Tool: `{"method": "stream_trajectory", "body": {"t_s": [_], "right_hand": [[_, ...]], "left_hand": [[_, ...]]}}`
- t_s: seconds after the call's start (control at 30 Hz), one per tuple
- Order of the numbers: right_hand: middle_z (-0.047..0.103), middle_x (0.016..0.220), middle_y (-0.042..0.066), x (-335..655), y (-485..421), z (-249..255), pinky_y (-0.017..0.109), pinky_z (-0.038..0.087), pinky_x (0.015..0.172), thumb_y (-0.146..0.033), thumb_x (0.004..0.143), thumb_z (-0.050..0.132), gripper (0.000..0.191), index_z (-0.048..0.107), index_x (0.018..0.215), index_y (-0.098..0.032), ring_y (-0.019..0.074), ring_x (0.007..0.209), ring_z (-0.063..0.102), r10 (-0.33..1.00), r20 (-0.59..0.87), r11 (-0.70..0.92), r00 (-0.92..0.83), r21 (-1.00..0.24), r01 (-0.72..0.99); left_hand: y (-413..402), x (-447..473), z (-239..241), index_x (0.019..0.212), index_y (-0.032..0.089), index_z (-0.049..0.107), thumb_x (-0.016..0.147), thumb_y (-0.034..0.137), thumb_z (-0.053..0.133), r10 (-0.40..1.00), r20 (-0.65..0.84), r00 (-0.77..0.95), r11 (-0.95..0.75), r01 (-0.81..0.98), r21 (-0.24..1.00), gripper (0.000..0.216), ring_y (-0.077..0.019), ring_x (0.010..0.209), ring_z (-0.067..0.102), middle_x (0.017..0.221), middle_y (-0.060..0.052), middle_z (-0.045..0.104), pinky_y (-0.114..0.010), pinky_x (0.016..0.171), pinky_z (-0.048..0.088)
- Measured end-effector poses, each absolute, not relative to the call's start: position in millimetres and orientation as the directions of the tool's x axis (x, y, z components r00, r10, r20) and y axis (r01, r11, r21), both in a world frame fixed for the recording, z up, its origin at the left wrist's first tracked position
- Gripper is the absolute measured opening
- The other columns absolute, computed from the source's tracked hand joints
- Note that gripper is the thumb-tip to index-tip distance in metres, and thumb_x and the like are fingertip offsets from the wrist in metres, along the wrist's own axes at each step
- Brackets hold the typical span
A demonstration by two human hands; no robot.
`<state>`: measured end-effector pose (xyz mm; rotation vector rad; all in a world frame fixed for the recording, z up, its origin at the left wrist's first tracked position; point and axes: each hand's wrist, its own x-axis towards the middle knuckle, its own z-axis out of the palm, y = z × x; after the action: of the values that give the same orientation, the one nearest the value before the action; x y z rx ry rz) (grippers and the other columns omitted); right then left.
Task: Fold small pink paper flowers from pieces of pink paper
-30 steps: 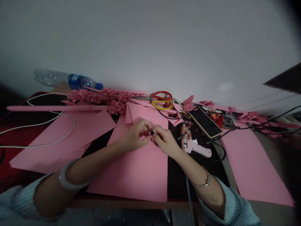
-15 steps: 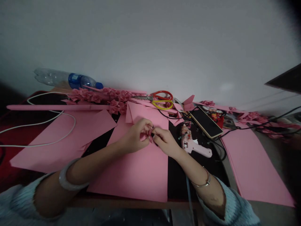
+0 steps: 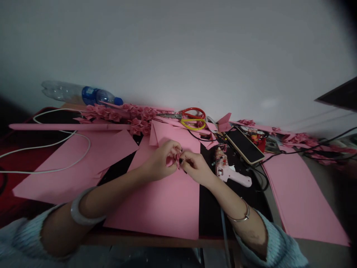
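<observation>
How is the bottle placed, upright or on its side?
On its side. The bottle lies by the wall, its blue cap pointing toward the paper flowers.

Most free room was on the centre pink sheet (image 3: 164, 208), bare btwn the forearms. Left pink sheet (image 3: 64, 167) mostly bare, but a white cable (image 3: 80, 154) looped across it. Glue gun (image 3: 230, 173) sat just beside the right grip (image 3: 195, 167), w/ phone (image 3: 244, 145) & black cords (image 3: 292, 150) behind. Paper flowers (image 3: 125, 115), scissors (image 3: 192, 118) & bottle (image 3: 80, 95) lined the far edge of the desk. Right pink sheets (image 3: 298, 197) lay bare
</observation>
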<state>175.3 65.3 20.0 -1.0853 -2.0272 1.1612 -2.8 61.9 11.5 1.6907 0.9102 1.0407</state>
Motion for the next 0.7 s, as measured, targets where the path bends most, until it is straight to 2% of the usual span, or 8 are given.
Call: {"method": "stream_trajectory", "body": {"t_s": [0.23,0.7], "right_hand": [[0.047,0.058,-0.005,176.4,65.7,21.1,0.023,0.032,0.052,-0.015,0.080,0.045,0.016,0.052,0.067,-0.020,0.0109,0.053,0.042,0.849,0.062,0.296,-0.525,-0.879,0.374],[0.042,0.059,-0.005,174.9,66.2,18.7,0.023,0.031,0.053,-0.017,0.073,0.049,0.008,0.048,0.065,-0.020,0.0101,0.054,0.038,0.857,0.070,0.309,-0.510,-0.863,0.400]], "left_hand": [[61.2,-2.7,12.6,0.096,0.022,0.047,0.072,0.010,0.057,0.893,0.244,0.378,-0.315,0.137,0.939,0.029,-0.0173,0.077,0.062,0.085,0.000,0.056,-0.032,0.068,0.053],[61.8,-3.0,9.6,0.096,0.021,0.047,0.070,0.006,0.056,0.876,0.292,0.384,-0.384,0.188,0.904,0.030,-0.0162,0.075,0.062,0.084,0.000,0.058,-0.030,0.065,0.054]]}}
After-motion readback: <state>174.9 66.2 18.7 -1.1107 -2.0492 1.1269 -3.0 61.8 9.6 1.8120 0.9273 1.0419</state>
